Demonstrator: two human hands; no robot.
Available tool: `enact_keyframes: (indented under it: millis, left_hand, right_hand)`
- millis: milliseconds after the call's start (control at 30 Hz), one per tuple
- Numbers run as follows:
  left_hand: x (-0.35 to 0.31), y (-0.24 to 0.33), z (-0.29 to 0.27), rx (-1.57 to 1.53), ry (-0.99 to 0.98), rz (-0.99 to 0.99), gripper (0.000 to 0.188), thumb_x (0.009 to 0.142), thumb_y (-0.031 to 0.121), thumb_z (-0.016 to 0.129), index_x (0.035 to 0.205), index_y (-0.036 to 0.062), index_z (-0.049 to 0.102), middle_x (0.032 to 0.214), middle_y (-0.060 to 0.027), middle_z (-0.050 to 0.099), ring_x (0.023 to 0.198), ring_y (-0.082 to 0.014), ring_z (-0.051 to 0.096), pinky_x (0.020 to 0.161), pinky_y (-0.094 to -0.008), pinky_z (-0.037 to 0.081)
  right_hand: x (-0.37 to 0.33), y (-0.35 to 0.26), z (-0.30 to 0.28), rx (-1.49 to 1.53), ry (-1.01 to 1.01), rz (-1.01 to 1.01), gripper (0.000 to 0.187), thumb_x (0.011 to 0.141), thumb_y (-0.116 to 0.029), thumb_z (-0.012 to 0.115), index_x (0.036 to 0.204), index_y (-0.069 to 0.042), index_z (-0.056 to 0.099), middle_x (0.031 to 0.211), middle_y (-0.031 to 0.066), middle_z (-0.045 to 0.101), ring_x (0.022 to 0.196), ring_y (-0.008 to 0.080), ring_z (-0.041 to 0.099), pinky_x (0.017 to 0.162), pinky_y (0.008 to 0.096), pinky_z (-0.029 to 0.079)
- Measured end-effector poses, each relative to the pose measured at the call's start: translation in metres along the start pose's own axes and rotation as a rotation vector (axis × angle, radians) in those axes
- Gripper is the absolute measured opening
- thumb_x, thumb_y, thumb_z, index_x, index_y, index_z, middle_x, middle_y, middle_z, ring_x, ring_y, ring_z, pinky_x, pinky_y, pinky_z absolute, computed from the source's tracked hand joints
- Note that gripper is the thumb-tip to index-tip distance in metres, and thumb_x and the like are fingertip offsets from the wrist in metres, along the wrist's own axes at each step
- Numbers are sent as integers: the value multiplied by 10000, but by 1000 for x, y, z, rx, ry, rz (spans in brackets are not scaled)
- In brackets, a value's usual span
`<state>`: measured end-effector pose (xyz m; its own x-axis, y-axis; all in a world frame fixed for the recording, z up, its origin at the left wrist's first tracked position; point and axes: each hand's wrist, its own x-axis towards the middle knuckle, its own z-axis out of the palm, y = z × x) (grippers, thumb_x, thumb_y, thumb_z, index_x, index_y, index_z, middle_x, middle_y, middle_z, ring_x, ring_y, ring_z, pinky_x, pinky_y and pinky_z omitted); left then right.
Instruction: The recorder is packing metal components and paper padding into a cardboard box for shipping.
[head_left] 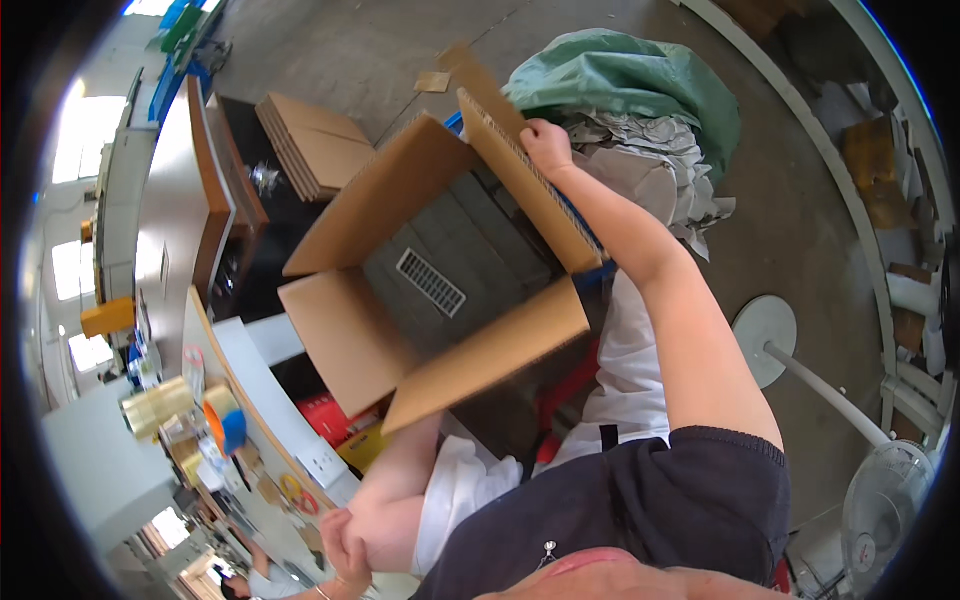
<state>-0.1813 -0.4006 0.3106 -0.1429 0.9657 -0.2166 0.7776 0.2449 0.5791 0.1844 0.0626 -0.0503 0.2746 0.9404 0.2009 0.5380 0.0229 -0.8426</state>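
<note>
A large open cardboard box (345, 205) stands in front of me, flaps spread outward. Grey, panelled material (480, 235) fills the view inside it, with a white slotted rectangle (432, 283) on top; I cannot tell what that is. My right hand (548, 148) reaches across the box's far right side, with its fingers closed over the edge of a raised flap (485, 90). At the lower left, my left hand (345, 545) rests against my bare knee (395, 500), fingers curled and nothing seen in them. The near flaps hide what lies beneath the box.
Beyond my right hand is a green sack (625, 75) with crumpled paper (650, 165). Flattened cardboard (315, 145) is stacked at the far left. A cluttered bench (265, 430) runs along the left. At right stands a fan (885, 500) near a round white base (765, 340).
</note>
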Motion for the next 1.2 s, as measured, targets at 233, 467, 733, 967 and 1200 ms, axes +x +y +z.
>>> enact_keyframes:
  millis: [233, 467, 733, 967, 1200]
  left_hand:
    - [-37, -5, 22, 85, 240, 16, 346, 762, 144, 519, 1068, -18, 510, 1113, -172, 497, 1044, -301, 470, 960, -382, 333]
    - [-58, -15, 30, 87, 365, 87, 309, 737, 109, 576, 1020, -11, 540, 1093, -172, 530, 1034, -314, 493, 941, -385, 363]
    - [-77, -36, 30, 312, 421, 44, 320, 687, 190, 650, 950, 18, 591, 1032, -156, 573, 993, -342, 511, 883, -414, 402]
    - [-80, -7, 34, 112, 621, 186, 499, 776, 226, 653, 1200, 20, 490, 1156, -139, 539, 1077, -282, 507, 907, -393, 404]
    - [-124, -23, 9, -1010, 738, 108, 224, 914, 99, 491, 1111, -6, 517, 967, -33, 580, 884, -90, 553, 766, -258, 472]
  right_hand:
    - [-53, -42, -97, 801, -161, 307, 253, 865, -162, 506, 1017, -7, 637, 768, 8, 622, 616, 86, 543, 560, 239, 446]
    - [-86, -75, -170, 728, -48, 122, 270, 890, -133, 519, 1108, 14, 581, 953, 17, 612, 811, 90, 561, 706, 223, 458]
    - [-133, -218, -198, 857, -21, -138, 241, 897, -148, 517, 1063, 11, 591, 903, 34, 613, 776, 90, 561, 658, 229, 464]
    - [-281, -338, -142, 826, -1169, -30, 198, 898, -79, 448, 976, 8, 607, 794, 4, 591, 684, 72, 544, 610, 209, 450]
    - [-382, -425, -98, 594, -1966, -388, 213, 910, -106, 497, 1006, 52, 603, 796, 61, 616, 677, 93, 578, 611, 222, 474]
